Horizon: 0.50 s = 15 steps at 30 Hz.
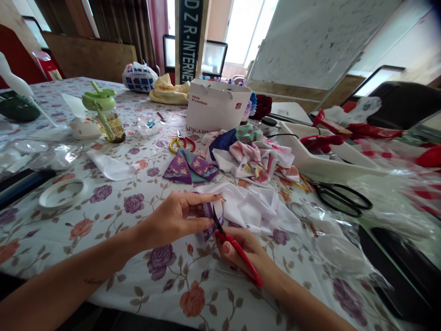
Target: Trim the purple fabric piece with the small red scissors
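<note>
Left hand point(172, 219) pinches a purple floral fabric scrap point(208, 219) between thumb and fingers; right hand point(248, 246) grips red-handled snips point(243, 257), blades at the scrap's edge. Both are just in front of a white cloth pile point(257, 207) on a floral tablecloth point(165, 280). Black scissors point(339, 198) lie off right.

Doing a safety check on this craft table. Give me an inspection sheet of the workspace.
surface: floral tablecloth, plastic sheeting on its right.
job's things: purple patterned fabric scrap, white fabric, red-handled scissors.
clutter: black-handled shears, tape roll, green-lidded bottle, fabric pile.
hands: left hand holds the scrap; right hand holds the scissors, tips by the scrap.
cables: thin black cable by a white tray.
surroundings: whiteboard, bright window.
</note>
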### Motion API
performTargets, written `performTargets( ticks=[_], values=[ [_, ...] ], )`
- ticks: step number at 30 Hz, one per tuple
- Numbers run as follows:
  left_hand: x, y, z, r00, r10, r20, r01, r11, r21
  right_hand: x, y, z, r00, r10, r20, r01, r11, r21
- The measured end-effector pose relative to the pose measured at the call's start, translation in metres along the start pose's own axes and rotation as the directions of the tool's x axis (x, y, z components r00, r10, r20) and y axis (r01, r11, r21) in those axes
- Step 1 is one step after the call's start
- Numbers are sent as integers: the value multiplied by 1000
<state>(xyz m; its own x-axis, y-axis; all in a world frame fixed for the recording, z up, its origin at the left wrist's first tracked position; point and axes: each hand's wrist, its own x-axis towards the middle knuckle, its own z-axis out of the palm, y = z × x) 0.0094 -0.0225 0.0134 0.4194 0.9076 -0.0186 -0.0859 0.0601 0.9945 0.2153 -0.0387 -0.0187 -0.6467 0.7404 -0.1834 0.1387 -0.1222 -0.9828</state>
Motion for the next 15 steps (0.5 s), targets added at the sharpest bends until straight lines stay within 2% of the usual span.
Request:
performTargets(
  ticks=[15],
  values=[
    [0,-1,1,1000,11,-7,-11,1000,3,-1,-8,3,999,6,-48,-6,1000,3]
  ],
)
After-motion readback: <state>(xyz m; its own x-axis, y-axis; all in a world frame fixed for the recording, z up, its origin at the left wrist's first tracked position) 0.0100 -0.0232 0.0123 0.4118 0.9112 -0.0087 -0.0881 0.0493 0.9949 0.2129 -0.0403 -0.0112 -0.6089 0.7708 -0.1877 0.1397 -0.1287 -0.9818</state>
